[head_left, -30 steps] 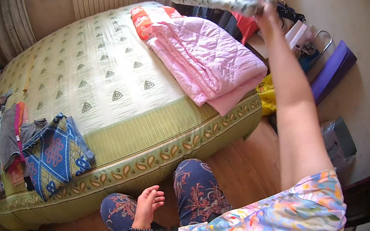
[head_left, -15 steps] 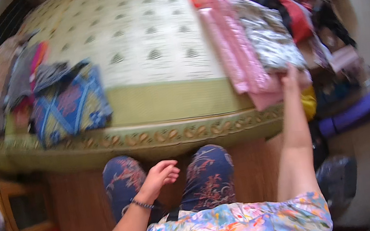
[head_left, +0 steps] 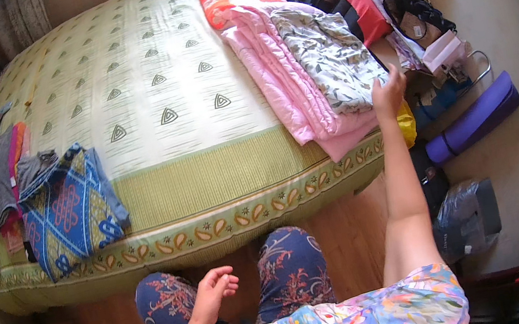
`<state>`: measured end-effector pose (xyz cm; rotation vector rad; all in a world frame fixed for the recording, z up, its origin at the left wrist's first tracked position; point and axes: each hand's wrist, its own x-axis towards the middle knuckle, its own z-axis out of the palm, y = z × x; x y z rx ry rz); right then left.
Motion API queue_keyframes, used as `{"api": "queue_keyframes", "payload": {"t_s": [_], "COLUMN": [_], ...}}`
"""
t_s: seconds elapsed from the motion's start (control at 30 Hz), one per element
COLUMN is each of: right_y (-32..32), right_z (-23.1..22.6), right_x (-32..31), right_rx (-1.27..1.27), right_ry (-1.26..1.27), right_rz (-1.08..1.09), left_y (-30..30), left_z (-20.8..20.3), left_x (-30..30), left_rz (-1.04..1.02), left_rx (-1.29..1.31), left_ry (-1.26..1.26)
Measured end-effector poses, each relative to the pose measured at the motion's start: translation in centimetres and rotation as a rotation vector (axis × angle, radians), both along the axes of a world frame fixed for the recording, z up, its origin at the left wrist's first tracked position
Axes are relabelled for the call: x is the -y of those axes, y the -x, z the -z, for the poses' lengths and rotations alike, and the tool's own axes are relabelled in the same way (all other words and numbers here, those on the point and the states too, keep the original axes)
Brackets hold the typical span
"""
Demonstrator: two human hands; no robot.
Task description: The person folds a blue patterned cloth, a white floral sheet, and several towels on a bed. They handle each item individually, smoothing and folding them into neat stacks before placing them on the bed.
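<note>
My left hand (head_left: 215, 291), a beaded bracelet at its wrist, hovers over my lap with loosely curled fingers and nothing in it. My right arm stretches forward to the bed's right side. There my right hand (head_left: 388, 94) is at the near right corner of a folded white cloth with a grey leaf pattern (head_left: 331, 55), thumb and fingers apart; whether it touches the cloth is hard to tell. That cloth lies on a folded pink quilt (head_left: 266, 73). Behind them is an orange-and-white folded textile (head_left: 214, 3).
The bed (head_left: 154, 138) has a patterned sheet with a green border. At its left lie a blue patterned cloth (head_left: 67, 213) and folded clothes (head_left: 0, 176). Right of the bed are a red-and-black bag (head_left: 350, 5), a rolled purple mat (head_left: 473, 118) and a plastic-wrapped grey item (head_left: 466, 221).
My view has turned toward the right, so the bed appears tilted. My right hand has shifted slightly up at the leaf-patterned cloth's corner, and its thumb now shows apart. My left hand stays over my lap.
</note>
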<state>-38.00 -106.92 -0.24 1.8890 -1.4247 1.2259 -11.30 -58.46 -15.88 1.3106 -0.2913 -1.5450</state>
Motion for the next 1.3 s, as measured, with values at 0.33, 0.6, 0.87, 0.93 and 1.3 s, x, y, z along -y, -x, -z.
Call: {"api": "queue_keyframes", "payload": {"t_s": [0.33,0.6,0.87,0.93,1.3], "right_y": [-5.0,-6.2,-5.2,-8.3,-30.0], "right_z": [2.4,1.6,1.4,0.1,11.4], "right_x": [24.4,26.5,9.7,-2.9,-28.6], "right_rx": [-0.145,-0.256,-0.191,-0.111,0.201], "right_ry": [-0.707,0.194,-0.063,-0.107,-1.442], "right_rz": [-0.353,-0.238,-0.526,-0.657,-1.488], "left_y": [-0.8,-2.6,-10.9,-15.6,-32.9], "left_z": [1.1,-3.4,-4.8,-3.8,-2.3], "left_x": [2.1,3.2,0.4,-2.7,-11.9], "left_rz": [0.035,-0.011,-0.614,-0.886,-1.005], "left_rx": [0.038,0.107,0.576,0.961,0.612], "left_ry": [-0.121,-0.023,0.282,0.269,-0.027]}}
